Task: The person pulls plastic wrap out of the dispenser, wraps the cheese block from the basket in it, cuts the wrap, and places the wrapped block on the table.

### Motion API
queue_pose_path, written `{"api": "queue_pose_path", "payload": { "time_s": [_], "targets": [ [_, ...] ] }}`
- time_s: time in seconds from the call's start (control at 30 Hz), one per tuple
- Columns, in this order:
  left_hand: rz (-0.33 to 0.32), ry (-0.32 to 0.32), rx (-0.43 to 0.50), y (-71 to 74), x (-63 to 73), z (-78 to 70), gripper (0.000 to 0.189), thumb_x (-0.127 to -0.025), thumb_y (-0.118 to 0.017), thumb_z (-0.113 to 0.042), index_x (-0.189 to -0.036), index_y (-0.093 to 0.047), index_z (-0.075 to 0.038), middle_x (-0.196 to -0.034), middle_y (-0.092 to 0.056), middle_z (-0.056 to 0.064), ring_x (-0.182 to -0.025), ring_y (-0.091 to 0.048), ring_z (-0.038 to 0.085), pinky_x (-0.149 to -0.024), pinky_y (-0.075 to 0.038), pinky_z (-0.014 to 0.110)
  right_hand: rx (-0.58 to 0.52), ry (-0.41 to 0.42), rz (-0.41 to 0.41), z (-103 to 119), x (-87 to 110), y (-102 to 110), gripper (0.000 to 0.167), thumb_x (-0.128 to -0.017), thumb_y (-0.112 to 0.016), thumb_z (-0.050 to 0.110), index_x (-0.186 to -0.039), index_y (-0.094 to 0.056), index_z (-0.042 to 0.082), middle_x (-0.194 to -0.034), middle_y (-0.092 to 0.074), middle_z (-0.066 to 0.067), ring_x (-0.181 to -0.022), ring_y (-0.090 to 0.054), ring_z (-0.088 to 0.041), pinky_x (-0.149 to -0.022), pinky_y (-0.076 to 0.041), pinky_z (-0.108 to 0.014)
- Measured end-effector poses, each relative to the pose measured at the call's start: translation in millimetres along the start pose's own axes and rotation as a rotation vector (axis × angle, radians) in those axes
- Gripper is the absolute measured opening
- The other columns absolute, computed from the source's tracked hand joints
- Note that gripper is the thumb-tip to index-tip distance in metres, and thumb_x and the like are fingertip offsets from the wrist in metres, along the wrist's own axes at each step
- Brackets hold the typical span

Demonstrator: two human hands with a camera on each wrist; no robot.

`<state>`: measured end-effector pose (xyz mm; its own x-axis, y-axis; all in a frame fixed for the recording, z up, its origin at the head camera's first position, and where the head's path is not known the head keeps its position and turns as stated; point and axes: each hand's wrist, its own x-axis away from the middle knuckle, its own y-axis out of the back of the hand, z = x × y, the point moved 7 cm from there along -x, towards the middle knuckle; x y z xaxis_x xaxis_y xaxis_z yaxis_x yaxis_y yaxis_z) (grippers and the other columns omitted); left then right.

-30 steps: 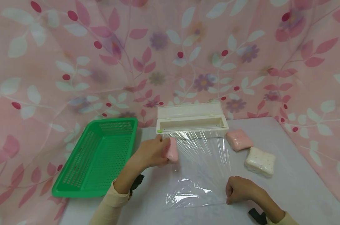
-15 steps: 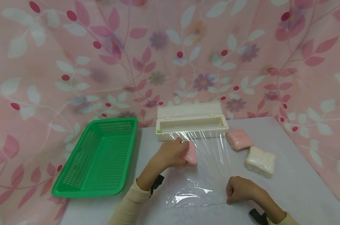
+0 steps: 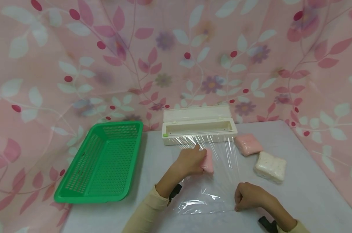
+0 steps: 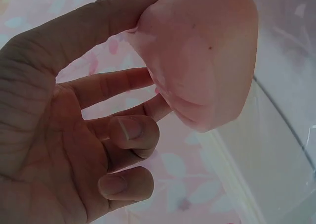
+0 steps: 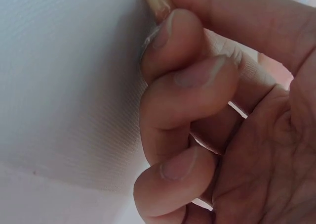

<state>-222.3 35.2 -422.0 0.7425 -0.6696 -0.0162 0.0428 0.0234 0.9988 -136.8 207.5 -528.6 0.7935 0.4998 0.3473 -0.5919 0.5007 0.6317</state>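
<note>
Thumb and fingers of my left hand (image 3: 192, 160) pinch a smooth pink block (image 3: 207, 161) with rounded edges, held on its side over a sheet of plastic wrap (image 3: 203, 197). In the left wrist view the block (image 4: 202, 51) shows small dark specks, and the other fingers curl loosely below it. The wrap runs from the front of a long white dispenser box (image 3: 199, 137) toward me. At its near right corner my right hand (image 3: 248, 195) pinches the film's edge close to the table; in the right wrist view its fingers (image 5: 182, 98) are curled, thumb against index finger.
A green plastic basket (image 3: 130, 161) stands on the left of the white table (image 3: 304, 165). To the right of the dispenser lie a film-wrapped pink block (image 3: 247, 144) and a film-wrapped white speckled block (image 3: 270, 166). Behind hangs a floral curtain (image 3: 176, 64).
My left hand has carried the pink block to the right, from the wrap's left edge to over its middle. The right hand has kept its place at the wrap's corner.
</note>
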Motion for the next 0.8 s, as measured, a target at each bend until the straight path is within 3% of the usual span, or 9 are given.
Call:
{"api": "queue_pose_path", "payload": {
  "time_s": [0.17, 0.3, 0.47, 0.63, 0.8],
  "targets": [
    [0.036, -0.002, -0.014, -12.9, -1.0, -9.2, 0.041, -0.073, -0.08, -0.04, -0.099, -0.059, -0.016, -0.086, -0.051, 0.002, -0.056, -0.048, 0.014, -0.045, -0.039, 0.03, -0.003, -0.019, 0.004, -1, -0.6, -1, 0.022, -0.068, -0.084, 0.014, -0.061, -0.064, 0.016, -0.055, -0.057, 0.005, -0.051, -0.05, -0.011, -0.048, -0.038, -0.026],
    [0.027, -0.009, -0.035, -18.8, -1.5, -15.3, 0.046, -0.072, -0.081, -0.046, -0.097, -0.058, -0.014, -0.085, -0.049, 0.002, -0.054, -0.047, 0.014, -0.045, -0.039, 0.03, 0.0, -0.034, 0.002, -1, 0.0, -1, 0.022, -0.068, -0.085, 0.014, -0.061, -0.064, 0.015, -0.056, -0.057, 0.005, -0.052, -0.05, -0.012, -0.049, -0.037, -0.027],
    [0.053, -0.003, -0.036, -29.3, -4.4, -16.9, 0.051, -0.072, -0.081, -0.05, -0.099, -0.06, -0.012, -0.085, -0.05, 0.003, -0.056, -0.049, 0.014, -0.046, -0.042, 0.031, -0.007, -0.046, 0.004, -3, 0.6, -1, 0.022, -0.068, -0.085, 0.014, -0.061, -0.064, 0.015, -0.055, -0.057, 0.004, -0.052, -0.05, -0.013, -0.049, -0.037, -0.027],
    [0.082, 0.013, -0.047, -40.6, -6.3, -16.7, 0.046, -0.076, -0.076, -0.046, -0.101, -0.061, -0.01, -0.087, -0.051, 0.005, -0.06, -0.054, 0.016, -0.047, -0.044, 0.032, -0.002, -0.052, -0.006, -4, 0.8, -2, 0.022, -0.067, -0.085, 0.015, -0.062, -0.064, 0.015, -0.056, -0.057, 0.004, -0.052, -0.05, -0.013, -0.049, -0.038, -0.028],
    [0.091, 0.029, -0.052, -48.6, -7.2, -14.4, 0.042, -0.075, -0.077, -0.042, -0.099, -0.06, -0.011, -0.086, -0.05, 0.005, -0.061, -0.056, 0.016, -0.047, -0.044, 0.032, 0.028, -0.004, -0.017, -2, 0.7, -1, 0.022, -0.067, -0.085, 0.019, -0.061, -0.065, 0.018, -0.055, -0.056, 0.008, -0.052, -0.048, -0.01, -0.048, -0.037, -0.027]
  ]
}}
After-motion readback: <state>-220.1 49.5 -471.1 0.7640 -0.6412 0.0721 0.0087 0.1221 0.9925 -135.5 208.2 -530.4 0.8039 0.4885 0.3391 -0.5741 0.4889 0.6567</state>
